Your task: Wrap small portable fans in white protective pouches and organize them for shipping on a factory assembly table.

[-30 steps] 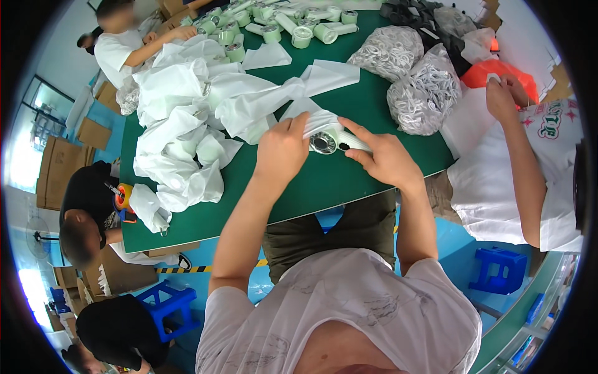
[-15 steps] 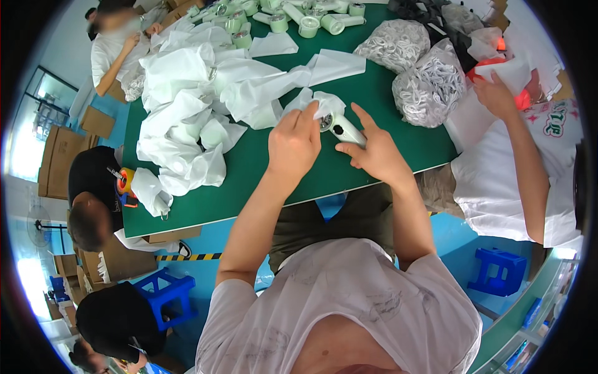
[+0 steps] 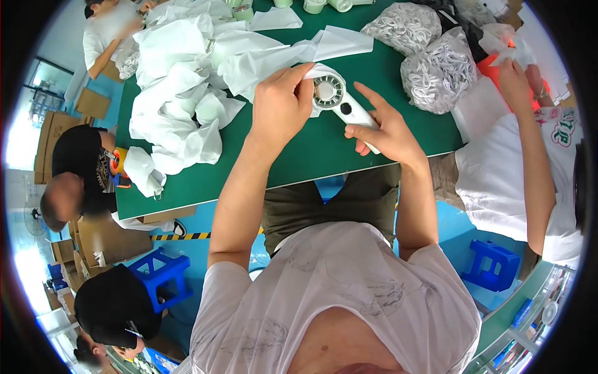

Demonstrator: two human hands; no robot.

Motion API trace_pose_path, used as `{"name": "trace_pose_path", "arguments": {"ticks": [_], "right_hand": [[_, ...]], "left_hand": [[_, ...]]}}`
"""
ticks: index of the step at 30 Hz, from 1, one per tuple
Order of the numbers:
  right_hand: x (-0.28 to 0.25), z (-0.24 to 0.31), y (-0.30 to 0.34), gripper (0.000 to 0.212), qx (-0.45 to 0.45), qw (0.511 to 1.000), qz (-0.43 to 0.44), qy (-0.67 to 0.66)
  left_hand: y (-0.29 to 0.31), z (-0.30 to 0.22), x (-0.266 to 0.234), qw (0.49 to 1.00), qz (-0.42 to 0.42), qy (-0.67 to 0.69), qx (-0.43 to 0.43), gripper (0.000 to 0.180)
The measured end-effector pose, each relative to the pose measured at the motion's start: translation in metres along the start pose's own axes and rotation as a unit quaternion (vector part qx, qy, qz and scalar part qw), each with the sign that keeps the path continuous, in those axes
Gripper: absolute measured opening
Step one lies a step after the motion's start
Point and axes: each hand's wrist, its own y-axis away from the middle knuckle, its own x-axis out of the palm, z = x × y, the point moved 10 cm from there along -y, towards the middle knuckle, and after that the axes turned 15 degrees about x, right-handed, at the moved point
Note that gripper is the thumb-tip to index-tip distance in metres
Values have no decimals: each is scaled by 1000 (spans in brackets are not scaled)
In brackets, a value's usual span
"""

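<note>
A white handheld fan [image 3: 356, 113] with a round vented head and a dark oval spot on its handle lies slanted above the green table. My right hand [image 3: 392, 132] grips the handle's lower end between thumb and curled fingers, its index finger stretched away. Beside the fan's head, my left hand [image 3: 283, 103] is closed in a pinch on a thin white bag [image 3: 320, 70]. The bag's film shows behind and around the upper rim of the head. To the left spreads a heap of similar white bags [image 3: 180, 93], some with pale green shapes inside.
Pale green fans [image 3: 314, 6] lie at the green table's [image 3: 261, 165] far edge. Two clear bags of white cords [image 3: 436, 78] stand at right, near a co-worker's arm [image 3: 529, 149]. Orange tape [image 3: 117, 163] sits at the left edge. Blue stools [image 3: 492, 265] stand on the floor.
The fan's round head now shows more fully, face up, and the bag sits farther back from it. Both hands have moved slightly apart. The whole view has shifted, with the table higher in it.
</note>
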Motion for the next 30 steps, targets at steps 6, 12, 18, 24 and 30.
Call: {"name": "trace_pose_path", "arguments": {"ticks": [6, 12, 18, 24, 30], "right_hand": [[4, 4, 4, 87, 0, 999, -30, 39], [8, 23, 16, 84, -76, 968, -174, 165], [23, 40, 25, 86, -181, 925, -246, 227], [45, 54, 38, 99, -275, 860, -270, 335], [40, 35, 28, 100, -166, 910, -255, 283]], "left_hand": [[-1, -25, 12, 994, 71, -37, 77, 26], [32, -75, 41, 964, 150, -68, 207, 45], [52, -65, 21, 976, 62, -71, 195, 45], [38, -69, -10, 974, 39, -147, 167, 38], [60, -97, 1, 967, 86, 10, 239, 32]]}}
